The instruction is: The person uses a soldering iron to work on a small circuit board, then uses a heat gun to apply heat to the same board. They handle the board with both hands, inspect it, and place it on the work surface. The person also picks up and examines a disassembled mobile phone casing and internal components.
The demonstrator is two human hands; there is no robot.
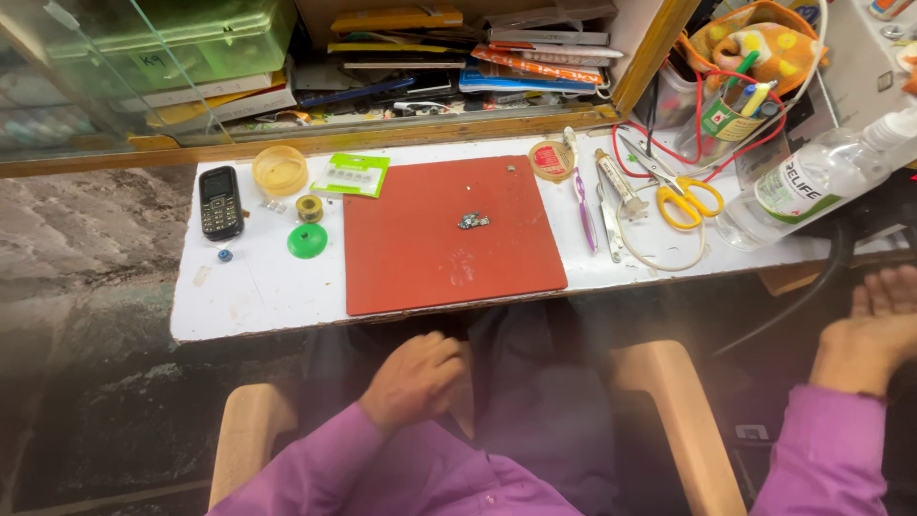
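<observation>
Pause between steps: left hand (413,379) loosely curled, empty, in lap; right hand (871,334) open, off the white worktop (258,296); small green circuit part (473,222) lies untouched on red rectangular mat (420,258), calling for a fine pinch.

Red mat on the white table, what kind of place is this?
Probably a small phone repair bench. On the red mat lies a tiny electronic part; beside it are a black keypad phone, a purple toothbrush and yellow-handled scissors.
</observation>
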